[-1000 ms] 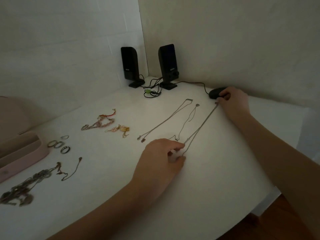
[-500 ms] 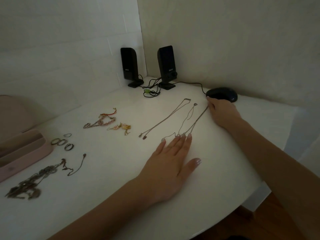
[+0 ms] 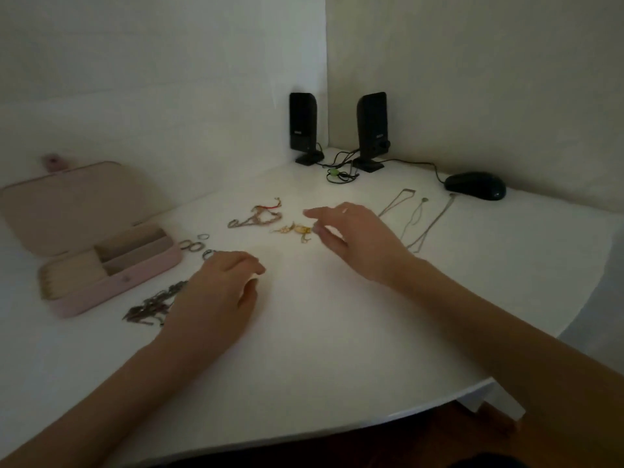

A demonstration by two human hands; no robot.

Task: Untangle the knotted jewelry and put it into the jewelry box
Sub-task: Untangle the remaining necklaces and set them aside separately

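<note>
**Hands leave the straightened chains for the next tangle**

Left hand (image 3: pixel 219 292), fingers loosely curled and holding nothing, now rests beside the dark knotted jewelry (image 3: pixel 153 304); right hand (image 3: pixel 354 236), fingers extended, has moved to the gold tangle (image 3: pixel 297 229). Jewelry box (image 3: pixel 111 282) lies open left; three laid-out chains (image 3: pixel 418 219) await boxing

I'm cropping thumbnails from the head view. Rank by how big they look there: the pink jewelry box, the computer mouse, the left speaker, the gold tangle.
1. pink jewelry box, lid open, largest by far
2. left speaker
3. computer mouse, not far behind the speaker
4. gold tangle

The box sits nearer the camera, which inflates it.
</note>
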